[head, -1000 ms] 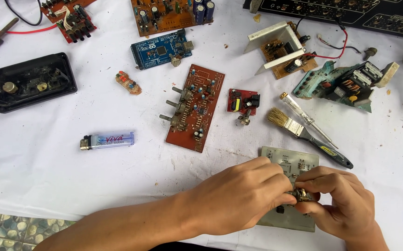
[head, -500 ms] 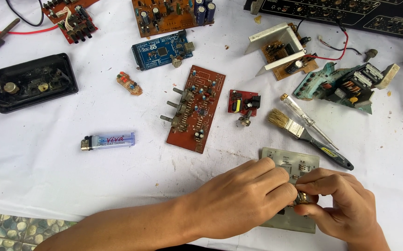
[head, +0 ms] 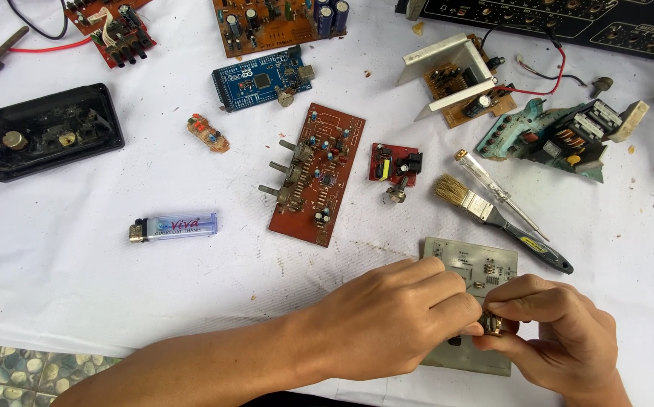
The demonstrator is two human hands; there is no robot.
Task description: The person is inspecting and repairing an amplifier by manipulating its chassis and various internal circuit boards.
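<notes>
Little has shifted since the earlier frames: both my hands remain pinched together over the grey board (head: 468,260), fingers only slightly re-set.

Item 1, grip: left hand (head: 387,320) and right hand (head: 557,335) meet fingertip to fingertip on a small metal component (head: 491,325), closed tight around it; it sits at the grey board's middle, apparently held there to steady it against the board. Whether it is attached I cannot tell.

Item 2: grey board, flat on the white cloth (head: 78,286), partly under both hands.

Item 3: paintbrush (head: 493,218) and clear-handled screwdriver (head: 496,192), just above the grey board, within easy reach.

Item 4: long red circuit board (head: 317,175), up-left of the grey board; small red module (head: 395,164) above it.

Item 5: lighter (head: 174,226), well left of the grey board.
</notes>
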